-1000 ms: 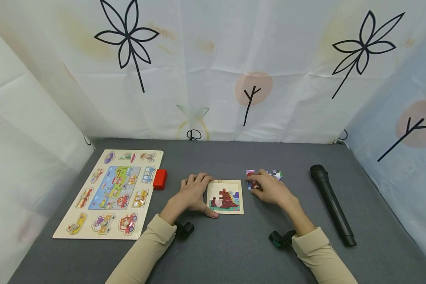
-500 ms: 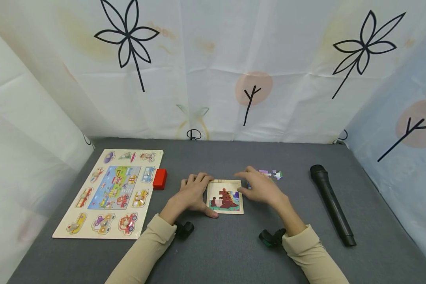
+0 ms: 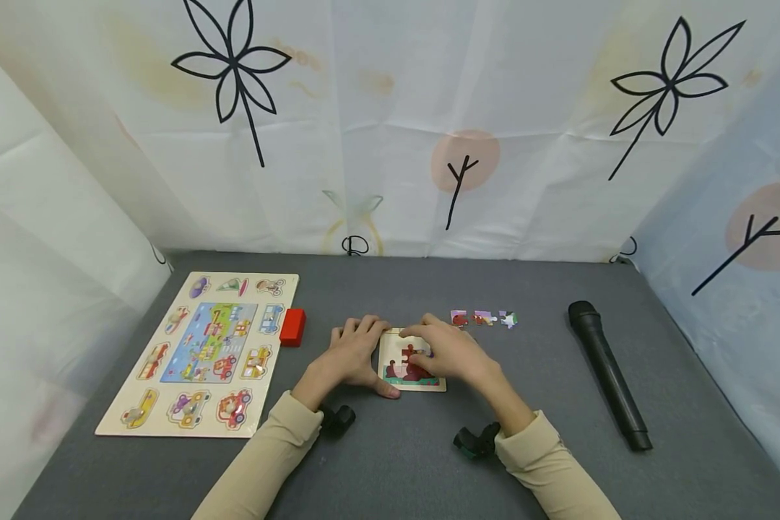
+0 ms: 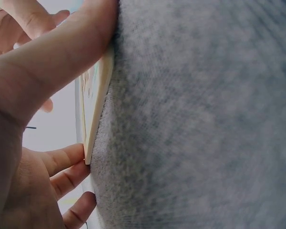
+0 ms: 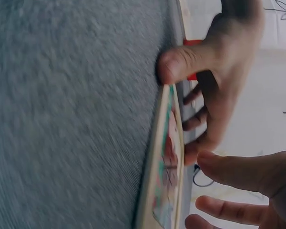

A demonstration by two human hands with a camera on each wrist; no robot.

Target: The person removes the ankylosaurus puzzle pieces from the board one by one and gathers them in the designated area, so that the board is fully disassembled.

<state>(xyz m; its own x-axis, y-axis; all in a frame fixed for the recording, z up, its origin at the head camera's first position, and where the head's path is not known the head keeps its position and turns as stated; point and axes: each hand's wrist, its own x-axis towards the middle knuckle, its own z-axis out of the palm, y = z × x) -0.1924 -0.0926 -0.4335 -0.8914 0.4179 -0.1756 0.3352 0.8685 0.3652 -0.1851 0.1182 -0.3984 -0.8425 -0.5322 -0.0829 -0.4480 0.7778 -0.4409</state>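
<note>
The counter (image 3: pixel 399 462) has a grey, finely textured surface and extends beyond both hands to a white fabric backdrop (image 3: pixel 377 115). The backdrop is creased and carries black flower outlines (image 3: pixel 232 63) and a peach disc (image 3: pixel 484 162) crossed by a twig drawing. Further fabric panels flank the counter on both sides; the panel on the right-hand side appears bluish.

The puzzle tray (image 3: pixel 393 347) lies flat on the counter between the hands, partly filled with a dark red figure. The left hand (image 3: pixel 353 357) grips the left edge of the tray, thumb at the near corner and fingers toward the far corner. The right hand (image 3: pixel 455 350) is over the tray, released, with thumb and fingers apart. Three loose pieces (image 3: pixel 484 318) lie in a row just beyond the right hand. Left of the left hand are a picture board (image 3: pixel 162 396) and, at its edge, a red block (image 3: pixel 293 328). A black microphone (image 3: pixel 607 372) lies well to the right of the right hand.

Compared with the preceding frame, the right hand is shifted left, farther over the tray, exposing the nearest loose piece. The left hand and tray hold the same position.
</note>
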